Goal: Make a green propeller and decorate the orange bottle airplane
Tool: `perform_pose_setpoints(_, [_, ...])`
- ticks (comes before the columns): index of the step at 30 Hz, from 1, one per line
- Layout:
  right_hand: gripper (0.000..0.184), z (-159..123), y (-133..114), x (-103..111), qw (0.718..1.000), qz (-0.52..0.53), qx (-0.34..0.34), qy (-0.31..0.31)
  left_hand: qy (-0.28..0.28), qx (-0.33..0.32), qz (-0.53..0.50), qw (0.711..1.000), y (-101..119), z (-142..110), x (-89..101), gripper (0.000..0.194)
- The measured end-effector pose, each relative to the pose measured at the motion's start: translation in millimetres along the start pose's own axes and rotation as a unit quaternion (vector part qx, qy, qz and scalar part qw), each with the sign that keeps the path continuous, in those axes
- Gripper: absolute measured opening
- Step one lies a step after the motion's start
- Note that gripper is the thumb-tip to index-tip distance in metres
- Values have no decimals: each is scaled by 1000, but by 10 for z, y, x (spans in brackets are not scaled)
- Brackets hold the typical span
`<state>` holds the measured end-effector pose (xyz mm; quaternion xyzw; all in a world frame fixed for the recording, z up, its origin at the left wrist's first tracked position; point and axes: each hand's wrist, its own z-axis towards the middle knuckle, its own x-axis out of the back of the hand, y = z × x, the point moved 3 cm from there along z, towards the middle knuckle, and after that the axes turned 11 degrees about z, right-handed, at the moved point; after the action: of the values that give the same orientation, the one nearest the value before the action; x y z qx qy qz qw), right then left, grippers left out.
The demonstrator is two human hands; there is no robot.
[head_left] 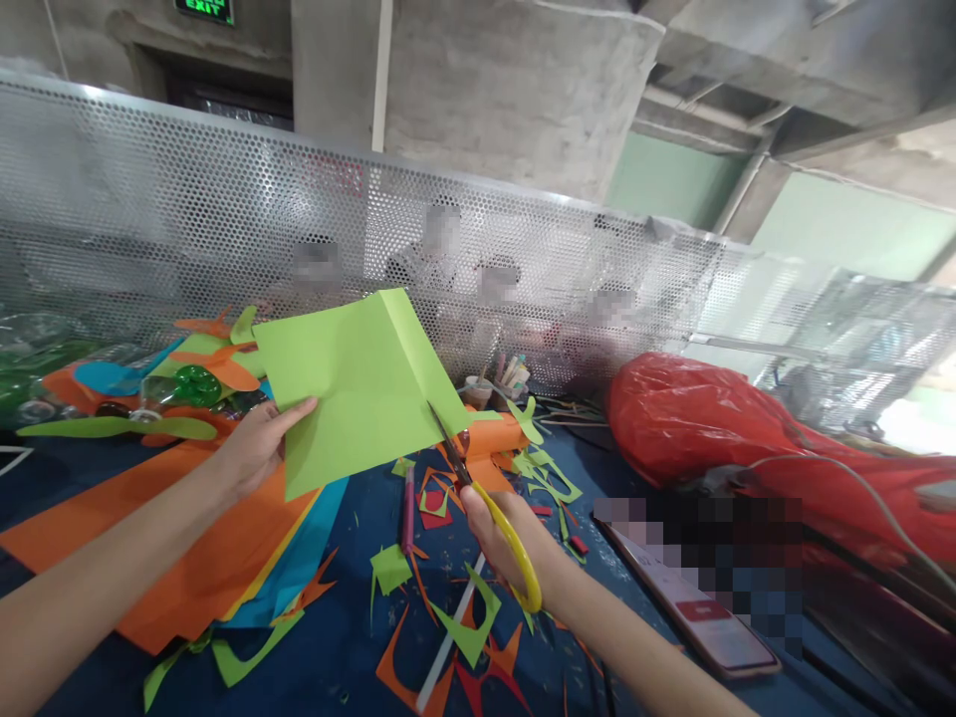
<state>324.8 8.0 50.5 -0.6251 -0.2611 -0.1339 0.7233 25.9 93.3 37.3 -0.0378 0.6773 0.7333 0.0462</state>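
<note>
My left hand [258,443] pinches the left edge of a folded lime-green paper sheet [358,383] and holds it up above the table. My right hand [500,543] is closed through the yellow handles of a pair of scissors [485,503]. The blades point up and left and meet the sheet's lower right edge. Under the sheet lie orange sheets [186,558] and a blue sheet [306,558] on the dark blue table [336,657].
Green, orange and red paper scraps [463,617] litter the table. A pink pen [407,513] and a white stick [448,637] lie among them. A red plastic bag [709,428] sits right, a phone [702,607] beside it. A perforated metal screen [224,219] stands behind, people beyond it.
</note>
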Motion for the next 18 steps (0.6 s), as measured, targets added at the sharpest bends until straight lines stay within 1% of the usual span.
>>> perform_pose_setpoints(3, [55,-6,17,-13,1000,9,-26,-3,2,1,2,1000,1,-3,-6,39])
perform_pose_setpoints(6, [61,-2,54,-44,997,32,-56,-40,-3,3,7,1000,-11,1,-6,40])
perform_pose_setpoints(8, [67,-11,53,-62,995,40,-56,-74,-8,4,11,1000,-26,6,-4,41])
perform_pose_setpoints(10, [70,-32,23,-62,994,37,-40,-94,-14,6,16,1000,-44,11,-2,41])
perform_pose_setpoints(12, [71,-60,-10,-51,994,35,-32,-101,-20,7,19,1000,-58,14,-2,40])
perform_pose_setpoints(15, [73,-94,-32,-38,991,58,-55,-108,-26,3,21,999,-65,15,-9,40])
perform_pose_setpoints(18, [72,-98,-32,-43,986,98,-74,-116,-32,-3,24,999,-57,6,-28,46])
